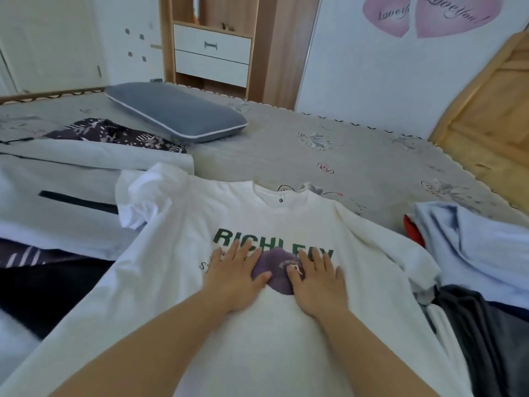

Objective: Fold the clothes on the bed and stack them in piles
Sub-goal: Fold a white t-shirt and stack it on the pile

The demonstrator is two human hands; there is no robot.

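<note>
Both forearms reach over a white T-shirt [183, 285] lying face-up on the bed [286, 156]; left hand [233, 277] and right hand [317, 282] press flat, fingers straight, grasping nothing. Light, limp cotton probably slides and wrinkles easily; shoulders or hem likely offer the best hold.

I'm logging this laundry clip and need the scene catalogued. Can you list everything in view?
T-shirt: one, white with green lettering, spread flat, centre.
Light garment: one, pale grey-blue, left.
Patterned garment: one, dark, far left.
Clothes heap: several, pale blue, red, dark grey, right.
Pillow: one, grey, far side.
Bed: one, grey patterned sheet.
Drawer unit: one, white and wood, background.
Left hand: flat on shirt.
Right hand: flat on shirt.
</note>
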